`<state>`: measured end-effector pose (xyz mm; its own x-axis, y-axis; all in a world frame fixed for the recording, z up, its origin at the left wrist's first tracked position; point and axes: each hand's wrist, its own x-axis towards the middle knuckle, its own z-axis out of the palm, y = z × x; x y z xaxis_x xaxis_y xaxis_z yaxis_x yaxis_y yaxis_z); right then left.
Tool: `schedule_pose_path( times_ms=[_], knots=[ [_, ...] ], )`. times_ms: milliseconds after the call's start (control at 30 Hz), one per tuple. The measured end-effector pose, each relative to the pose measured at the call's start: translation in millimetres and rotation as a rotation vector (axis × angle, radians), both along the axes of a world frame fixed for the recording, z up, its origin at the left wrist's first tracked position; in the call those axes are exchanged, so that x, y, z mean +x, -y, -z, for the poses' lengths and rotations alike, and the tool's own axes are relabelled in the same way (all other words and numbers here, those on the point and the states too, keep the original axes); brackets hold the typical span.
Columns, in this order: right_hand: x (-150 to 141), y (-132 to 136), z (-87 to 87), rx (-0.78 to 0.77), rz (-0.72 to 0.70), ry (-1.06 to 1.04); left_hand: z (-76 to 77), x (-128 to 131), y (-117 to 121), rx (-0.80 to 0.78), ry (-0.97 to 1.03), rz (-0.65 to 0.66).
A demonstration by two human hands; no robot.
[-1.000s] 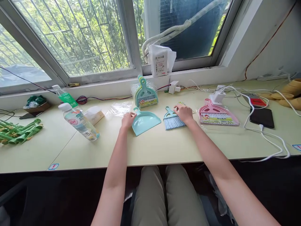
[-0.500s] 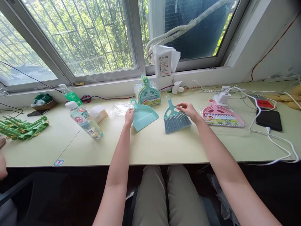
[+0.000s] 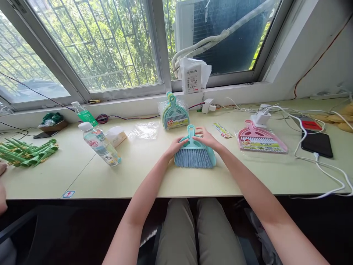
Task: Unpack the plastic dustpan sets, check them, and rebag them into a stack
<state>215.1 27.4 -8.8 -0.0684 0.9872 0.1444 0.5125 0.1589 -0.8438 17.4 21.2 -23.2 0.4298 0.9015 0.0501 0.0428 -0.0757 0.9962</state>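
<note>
A turquoise hand brush [image 3: 194, 156] with blue-grey bristles lies over the matching dustpan [image 3: 212, 158], their handles lined up and pointing to the window. Most of the dustpan is hidden under the brush. My left hand [image 3: 178, 146] grips the pair at the left, thumb on the brush body. From the right, my right hand [image 3: 206, 138] holds them too, thumb on the brush and fingers curled around the far side. Behind them stands a wrapped stack of turquoise brush-and-dustpan sets [image 3: 175, 114]. A printed label strip [image 3: 223, 130] lies to the right of my right hand.
A wrapped pink brush-and-dustpan set [image 3: 260, 139], a phone [image 3: 317, 144] and white cables are at right. Crumpled clear plastic [image 3: 145, 130], a tissue pack [image 3: 117, 137], two bottles [image 3: 100, 145] and green bundled strips [image 3: 29, 152] lie left. Another person's hand shows at the left edge.
The brush and dustpan, apart before with one in each hand, have come together in front of me, brush on top. The label strip has come into sight.
</note>
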Motion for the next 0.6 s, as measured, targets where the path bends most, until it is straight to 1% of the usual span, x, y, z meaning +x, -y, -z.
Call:
schedule_pose_path(
  times_ms=[33, 100, 200, 267, 433, 600],
  knots=[
    [2.8, -1.2, -0.2, -0.072, -0.032, -0.053, -1.7, -1.9, -0.1, -0.015, 0.009, -0.005],
    [5.5, -2.4, 0.9, -0.15, -0.078, -0.123, -4.7, -5.4, -0.5, -0.029, 0.011, -0.018],
    [3.7, -1.8, 4.8, -0.205, -0.213, -0.22, -6.8, -7.9, -0.8, -0.027, -0.025, -0.041],
    [1.0, -0.9, 6.6, -0.228, -0.26, -0.297, -7.5, -8.6, -0.8, -0.022, -0.042, -0.048],
    [-4.3, 1.8, 5.9, -0.248, -0.183, -0.429, -9.1, -10.7, -3.0, -0.041, -0.035, -0.056],
    [-10.8, 6.0, 6.7, -0.235, -0.133, -0.438, -8.3, -12.6, -6.1, -0.024, -0.073, -0.11]
  ],
)
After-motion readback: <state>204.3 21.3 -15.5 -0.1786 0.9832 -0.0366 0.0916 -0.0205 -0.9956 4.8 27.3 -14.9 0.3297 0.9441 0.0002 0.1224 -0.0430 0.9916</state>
